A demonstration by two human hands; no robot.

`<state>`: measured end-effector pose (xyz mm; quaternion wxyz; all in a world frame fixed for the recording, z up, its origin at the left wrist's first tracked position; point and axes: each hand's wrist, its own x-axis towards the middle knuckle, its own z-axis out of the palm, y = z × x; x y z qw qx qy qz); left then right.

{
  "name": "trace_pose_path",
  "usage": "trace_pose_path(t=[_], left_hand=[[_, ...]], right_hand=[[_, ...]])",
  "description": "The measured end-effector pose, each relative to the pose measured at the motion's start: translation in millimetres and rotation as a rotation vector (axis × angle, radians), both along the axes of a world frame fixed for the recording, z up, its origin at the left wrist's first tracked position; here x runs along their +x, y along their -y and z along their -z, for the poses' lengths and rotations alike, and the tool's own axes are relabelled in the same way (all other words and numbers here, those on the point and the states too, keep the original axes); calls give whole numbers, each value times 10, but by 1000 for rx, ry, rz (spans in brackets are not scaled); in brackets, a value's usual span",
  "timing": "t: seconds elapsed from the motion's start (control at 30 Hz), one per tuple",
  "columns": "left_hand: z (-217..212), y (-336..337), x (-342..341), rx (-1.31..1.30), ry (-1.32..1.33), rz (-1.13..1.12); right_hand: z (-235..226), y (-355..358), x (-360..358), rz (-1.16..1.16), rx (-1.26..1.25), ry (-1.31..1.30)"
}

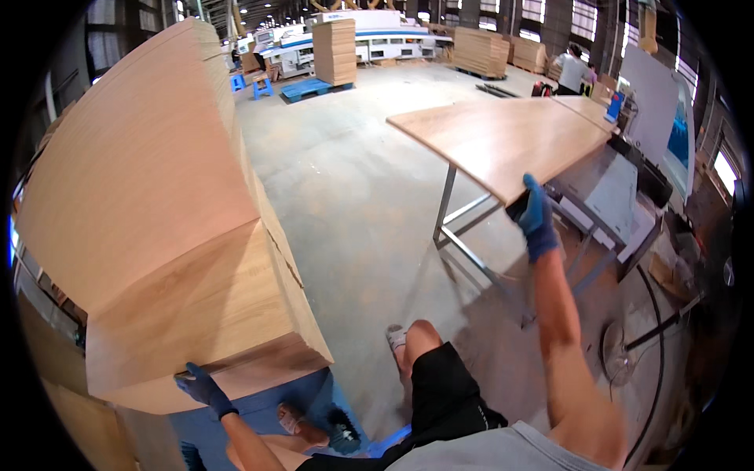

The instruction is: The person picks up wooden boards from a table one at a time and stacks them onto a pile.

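My left hand [201, 388], in a blue glove, grips the near bottom edge of a tall stack of light wooden boards [157, 235] on my left. My right hand [536, 218], also in a blue glove, holds the near corner of a wooden panel [503, 137] lying flat on a metal-legged machine table [463, 235] to my right. My arm stretches out to reach it. My knee and a sandalled foot show between the two, over the concrete floor.
A blue pallet [259, 408] sits under the board stack. More stacks of boards [334, 51] and blue pallets stand far back. A person [572, 71] works at the far end of the machine. A cable [656, 345] and a fan lie on the floor at right.
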<state>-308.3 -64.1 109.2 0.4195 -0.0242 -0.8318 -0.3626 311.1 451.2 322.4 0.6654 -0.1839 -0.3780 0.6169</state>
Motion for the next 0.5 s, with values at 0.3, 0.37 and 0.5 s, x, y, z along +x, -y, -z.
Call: trace_pose_path(t=[0.3, 0.37, 0.5], left_hand=[[-1249, -1503, 3008, 196, 472, 1684], [-1030, -1383, 3096, 228, 601, 1812], [-1321, -1116, 3292, 1110, 851, 1476]], right_hand=[[-116, 2343, -1108, -523, -16, 245], [115, 2496, -1093, -496, 63, 350], [406, 2616, -825, -265, -105, 362]])
